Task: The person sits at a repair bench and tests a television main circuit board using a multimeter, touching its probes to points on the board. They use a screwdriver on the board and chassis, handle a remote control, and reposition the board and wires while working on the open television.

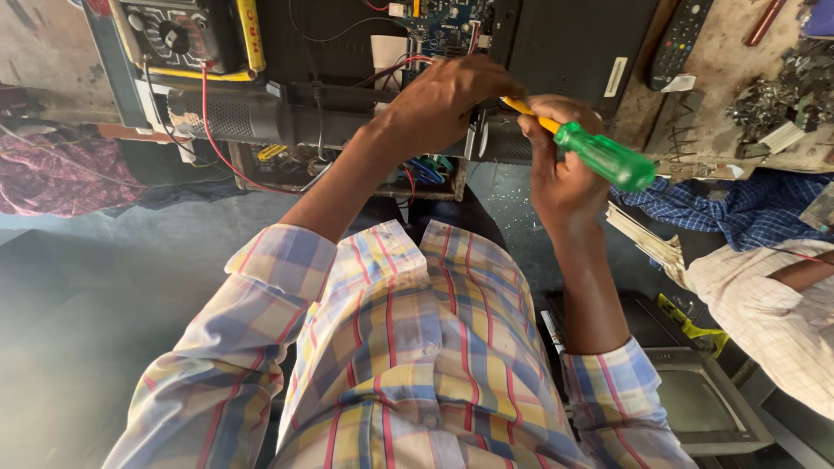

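Screwdriver work on an opened TV back

Right hand [560, 165] grips the green-handled screwdriver [599, 155]; left hand [447, 95] fingers pinch its yellow shaft against the black chassis [573, 43]. Circuit board [443, 26] already exposed, far side.

We could not see the screwdriver [599, 155] tip behind the left hand [452, 100]; the remote control [680, 39] ran off the top edge

Electronics repair workshop (circuit board [445, 26], multimeter [178, 35])
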A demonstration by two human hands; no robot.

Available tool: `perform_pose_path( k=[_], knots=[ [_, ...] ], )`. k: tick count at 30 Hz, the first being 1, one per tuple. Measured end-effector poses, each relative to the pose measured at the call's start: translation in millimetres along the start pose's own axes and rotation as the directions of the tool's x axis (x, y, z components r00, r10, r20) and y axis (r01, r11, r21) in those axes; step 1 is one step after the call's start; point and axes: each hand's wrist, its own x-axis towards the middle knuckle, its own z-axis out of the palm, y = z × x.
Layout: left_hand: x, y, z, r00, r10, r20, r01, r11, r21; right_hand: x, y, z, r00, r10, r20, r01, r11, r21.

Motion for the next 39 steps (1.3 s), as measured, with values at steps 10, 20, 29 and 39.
perform_pose_path(
  k=[10,20,29,39],
  knots=[
    [-8,1,4,0.997,-0.074,0.002,0.074,0.996,-0.056,0,9,11,0.999,0.05,0.016,-0.051,0.994,0.091],
    [-8,5,4,0.996,-0.092,0.015,0.093,0.994,-0.052,-2,13,12,1.0,0.018,-0.015,-0.017,1.0,0.019],
    [-11,3,7,0.995,0.013,-0.1,-0.016,0.999,-0.031,0,10,13,0.999,-0.018,-0.031,0.014,0.991,-0.133],
    [-6,10,27,0.973,-0.074,-0.219,0.05,0.993,-0.111,11,1,8,0.992,-0.094,0.084,0.102,0.989,-0.103]
  ],
)
